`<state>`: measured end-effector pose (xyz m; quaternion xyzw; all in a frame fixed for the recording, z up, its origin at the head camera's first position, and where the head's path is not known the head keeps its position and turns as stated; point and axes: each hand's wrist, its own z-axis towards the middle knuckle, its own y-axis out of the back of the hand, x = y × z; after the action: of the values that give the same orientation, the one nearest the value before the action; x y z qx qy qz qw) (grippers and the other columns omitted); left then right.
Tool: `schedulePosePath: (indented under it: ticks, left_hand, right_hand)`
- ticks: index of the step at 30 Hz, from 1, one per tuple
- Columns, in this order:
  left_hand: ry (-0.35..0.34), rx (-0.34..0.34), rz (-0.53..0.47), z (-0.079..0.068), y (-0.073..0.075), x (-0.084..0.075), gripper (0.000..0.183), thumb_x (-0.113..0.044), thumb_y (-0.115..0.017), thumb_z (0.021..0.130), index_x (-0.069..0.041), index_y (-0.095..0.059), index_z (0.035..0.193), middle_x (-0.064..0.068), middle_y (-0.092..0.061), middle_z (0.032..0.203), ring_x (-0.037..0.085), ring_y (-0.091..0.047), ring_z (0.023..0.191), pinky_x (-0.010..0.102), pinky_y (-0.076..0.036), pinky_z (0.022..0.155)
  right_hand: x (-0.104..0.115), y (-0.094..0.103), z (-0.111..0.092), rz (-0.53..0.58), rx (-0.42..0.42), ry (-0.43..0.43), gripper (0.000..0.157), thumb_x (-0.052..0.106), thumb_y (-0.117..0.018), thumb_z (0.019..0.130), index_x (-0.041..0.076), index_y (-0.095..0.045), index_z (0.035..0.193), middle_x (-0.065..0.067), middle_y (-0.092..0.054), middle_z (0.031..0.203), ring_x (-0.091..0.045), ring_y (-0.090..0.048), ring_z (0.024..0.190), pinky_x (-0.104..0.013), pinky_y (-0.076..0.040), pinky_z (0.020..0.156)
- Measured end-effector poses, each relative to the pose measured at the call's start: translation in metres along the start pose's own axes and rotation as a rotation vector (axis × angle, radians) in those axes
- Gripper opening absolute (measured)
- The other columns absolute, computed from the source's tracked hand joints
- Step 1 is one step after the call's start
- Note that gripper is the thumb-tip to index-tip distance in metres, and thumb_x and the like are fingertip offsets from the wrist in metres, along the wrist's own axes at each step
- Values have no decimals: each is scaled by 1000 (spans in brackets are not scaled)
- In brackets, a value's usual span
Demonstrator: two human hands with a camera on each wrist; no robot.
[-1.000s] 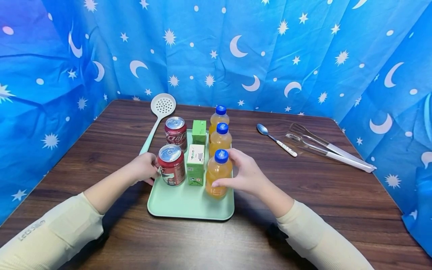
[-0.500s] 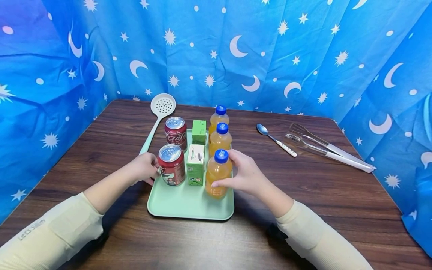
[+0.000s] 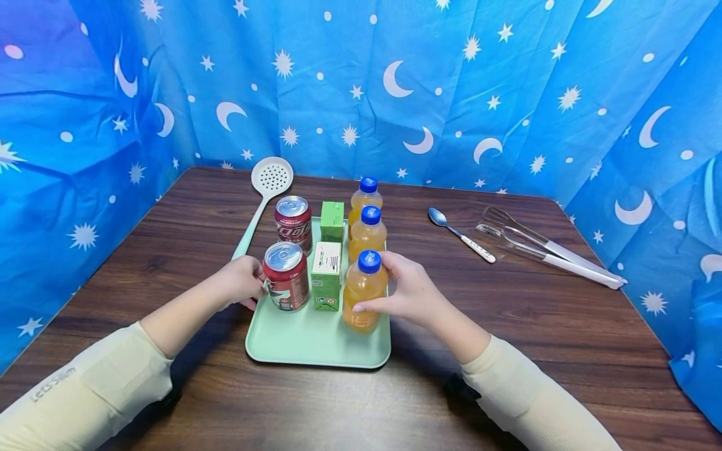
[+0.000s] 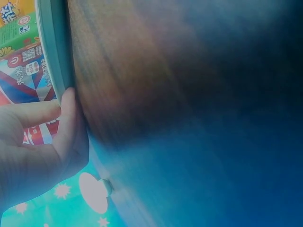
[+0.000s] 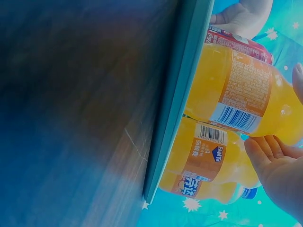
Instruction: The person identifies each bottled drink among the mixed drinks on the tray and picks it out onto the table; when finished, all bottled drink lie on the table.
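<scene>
A pale green tray (image 3: 316, 351) carries two red cola cans, two green drink cartons and several orange soda bottles in rows. My left hand (image 3: 242, 282) pinches the tray's left rim beside the front can (image 3: 286, 285); the left wrist view has the thumb inside the rim (image 4: 54, 61) and fingers outside. At the tray's right side, my right hand (image 3: 412, 291) grips the nearest soda bottle (image 3: 361, 294), thumb in front and fingers behind. That bottle (image 5: 246, 90) stands upright close over the tray. Behind it are the middle bottle (image 3: 368, 239) and front carton (image 3: 326, 285).
A slotted skimmer (image 3: 272, 178) lies left of the tray, its handle running toward my left hand. To the right are a teaspoon (image 3: 459, 233) and clear tongs (image 3: 553, 245). Blue cloth (image 3: 361, 94) with moons and stars surrounds the brown wooden table (image 3: 536, 326).
</scene>
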<state>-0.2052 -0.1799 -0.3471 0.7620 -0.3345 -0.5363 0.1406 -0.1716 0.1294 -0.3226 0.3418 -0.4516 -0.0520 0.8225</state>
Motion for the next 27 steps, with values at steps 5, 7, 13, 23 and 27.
schedulePosePath:
  ticks: [5, 7, 13, 23, 27]
  left_hand:
    - [-4, -2, 2, 1, 0, 1, 17, 10, -60, 78, 9, -48, 91, 18, -50, 89, 24, -60, 75, 36, -57, 58]
    - [-4, -4, -2, 1, 0, 1, 18, 10, -60, 78, 9, -48, 92, 18, -50, 89, 24, -60, 75, 36, -57, 58]
    - [-2, -3, -7, 2, -1, 2, 18, 10, -60, 78, 9, -48, 91, 18, -50, 89, 25, -60, 76, 36, -57, 58]
    - [-4, 1, -3, 1, 0, 1, 18, 10, -60, 79, 9, -48, 93, 18, -51, 90, 24, -61, 76, 36, -57, 59]
    - [-8, -1, -3, 2, 0, 2, 18, 10, -60, 78, 9, -48, 92, 18, -51, 90, 24, -61, 75, 36, -57, 58]
  right_hand:
    - [1, 0, 1, 23, 5, -16, 66, 27, -87, 65, 7, -55, 119, -1, -63, 109, -13, -60, 97, -31, -51, 84]
    - [1, 1, 1, 30, 6, -21, 65, 26, -87, 65, 7, -56, 118, -1, -63, 109, -13, -61, 97, -32, -51, 84]
    - [1, 0, 0, 26, 3, -25, 65, 26, -87, 64, 7, -55, 118, 0, -63, 109, -11, -60, 97, -31, -51, 84]
    - [1, -1, 0, 34, -2, -24, 65, 27, -87, 65, 9, -55, 118, 3, -62, 109, -9, -60, 97, -30, -51, 83]
    - [1, -1, 1, 36, -2, -25, 65, 27, -87, 65, 9, -55, 118, 3, -62, 109, -8, -60, 97, -30, -51, 84]
